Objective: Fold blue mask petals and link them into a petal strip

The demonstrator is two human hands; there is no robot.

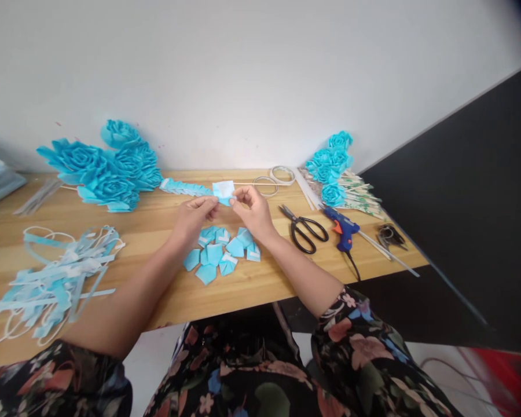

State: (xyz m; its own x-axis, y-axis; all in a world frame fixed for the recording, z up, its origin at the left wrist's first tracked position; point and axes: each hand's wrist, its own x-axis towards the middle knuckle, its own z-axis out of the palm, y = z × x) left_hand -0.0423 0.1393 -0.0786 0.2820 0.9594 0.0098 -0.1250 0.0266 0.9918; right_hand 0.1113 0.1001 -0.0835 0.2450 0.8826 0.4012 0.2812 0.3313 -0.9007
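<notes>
Over the wooden table (156, 231), my left hand (194, 215) and my right hand (252, 209) pinch a small light-blue piece of material (223, 190) between their fingertips. Both hands are closed on it, a little above the tabletop. Just below the hands lies a cluster of several folded blue pieces (220, 252). A strip of stacked folded blue pieces (182, 186) lies behind my left hand.
Large blue flowers (108, 168) lie at the back left and smaller ones (332, 165) on sticks at the back right. Black scissors (306, 229), a blue glue gun (342, 229), tape rolls (274, 178) and a heap of cut blue strips and white loops (47, 278) are also there.
</notes>
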